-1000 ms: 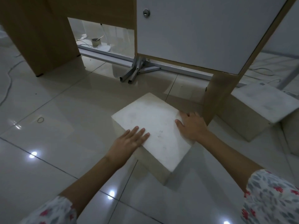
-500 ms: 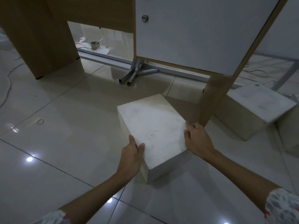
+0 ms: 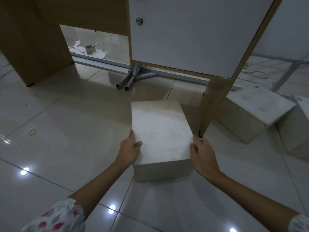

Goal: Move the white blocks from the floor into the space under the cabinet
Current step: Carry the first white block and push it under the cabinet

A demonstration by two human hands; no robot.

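Both hands [image 3: 164,150] grip white block [image 3: 160,129] sides, w/ cabinet [image 3: 189,34] ahead.

Office — locked cabinet [image 3: 184,36], tiled floor [image 3: 66,131]

Three white rectangular blocks show on the glossy tiled floor: one [image 3: 160,131] in the middle, a second [image 3: 257,104] to the right past the cabinet's leg, and a third [image 3: 302,104] cut by the right edge. Two bare hands are in view, the left [image 3: 129,148] and the right [image 3: 203,153]. One wooden cabinet with a white door [image 3: 184,30] stands behind, with one round silver lock [image 3: 139,20]. One thin rubber band [image 3: 32,132] lies at the left.
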